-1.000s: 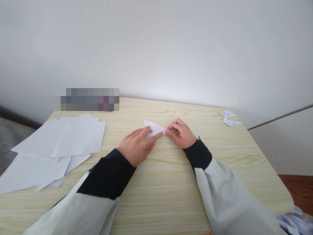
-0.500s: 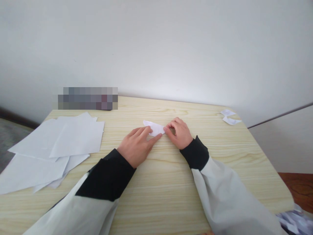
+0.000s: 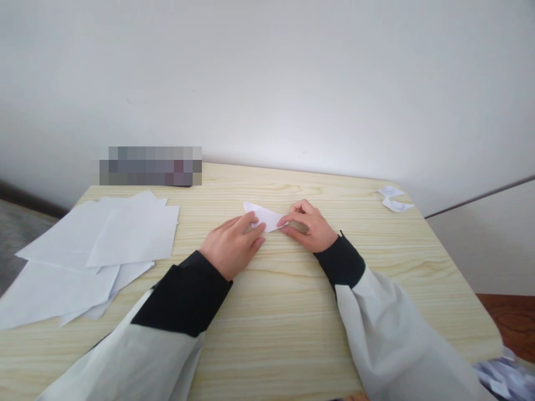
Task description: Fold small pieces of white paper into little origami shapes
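A small folded piece of white paper (image 3: 270, 218) lies on the table between my hands, with a pointed end at its upper left. My left hand (image 3: 232, 242) holds its left part against the table, fingertips on the paper and thumb just below it. At the other end, my right hand (image 3: 311, 227) pinches the right tip between thumb and index finger, its remaining fingers curled. Part of the paper's edges is hidden beneath the fingers.
Loose white paper sheets (image 3: 136, 236) overlap on the left of the wood-patterned table (image 3: 284, 323). Two small folded paper pieces (image 3: 396, 206) rest near the far right corner. A blurred-out object (image 3: 150, 167) is at the back left, and crumpled paper (image 3: 505, 374) sits beyond the lower right edge.
My left thumb has drawn back from the paper's lower edge. The right hand has shifted slightly right, its index finger now lying over the tip. The paper looks a little more spread.
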`<state>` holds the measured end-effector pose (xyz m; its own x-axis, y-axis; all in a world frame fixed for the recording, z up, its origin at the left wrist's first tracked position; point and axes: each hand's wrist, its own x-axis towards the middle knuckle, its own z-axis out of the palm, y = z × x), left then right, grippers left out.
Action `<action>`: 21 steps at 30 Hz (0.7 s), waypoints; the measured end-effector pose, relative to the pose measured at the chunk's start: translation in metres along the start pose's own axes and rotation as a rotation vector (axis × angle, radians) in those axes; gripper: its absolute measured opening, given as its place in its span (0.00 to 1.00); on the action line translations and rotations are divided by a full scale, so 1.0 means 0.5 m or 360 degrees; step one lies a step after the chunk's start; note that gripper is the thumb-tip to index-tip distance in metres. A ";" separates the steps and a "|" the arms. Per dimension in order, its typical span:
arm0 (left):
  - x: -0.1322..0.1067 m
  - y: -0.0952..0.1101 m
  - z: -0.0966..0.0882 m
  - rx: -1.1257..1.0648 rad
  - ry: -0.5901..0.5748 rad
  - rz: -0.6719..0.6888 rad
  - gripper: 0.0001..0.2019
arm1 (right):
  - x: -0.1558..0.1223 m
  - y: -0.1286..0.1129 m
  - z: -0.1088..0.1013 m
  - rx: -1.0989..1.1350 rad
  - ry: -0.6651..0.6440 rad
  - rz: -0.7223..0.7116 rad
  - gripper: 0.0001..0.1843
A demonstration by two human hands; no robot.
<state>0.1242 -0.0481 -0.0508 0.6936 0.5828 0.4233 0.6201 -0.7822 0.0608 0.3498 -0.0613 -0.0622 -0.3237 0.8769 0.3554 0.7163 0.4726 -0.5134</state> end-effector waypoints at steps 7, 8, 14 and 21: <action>0.009 0.009 0.006 -0.0094 0.0082 -0.0008 0.11 | 0.004 -0.006 0.011 0.0105 0.0119 -0.0022 0.09; 0.010 0.011 0.007 -0.0098 0.0096 -0.0008 0.12 | 0.004 -0.007 0.011 0.0127 0.0124 -0.0021 0.09; 0.013 0.019 0.015 -0.0063 0.0268 0.0007 0.10 | 0.005 -0.006 0.006 0.0259 0.0100 -0.0003 0.11; 0.021 0.025 0.010 0.0033 0.0250 -0.0035 0.09 | 0.008 -0.016 0.012 0.0064 0.0083 0.0162 0.13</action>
<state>0.1410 -0.0504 -0.0501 0.6148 0.5570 0.5583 0.6431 -0.7639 0.0539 0.3390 -0.0609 -0.0616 -0.2175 0.9152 0.3393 0.7180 0.3855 -0.5796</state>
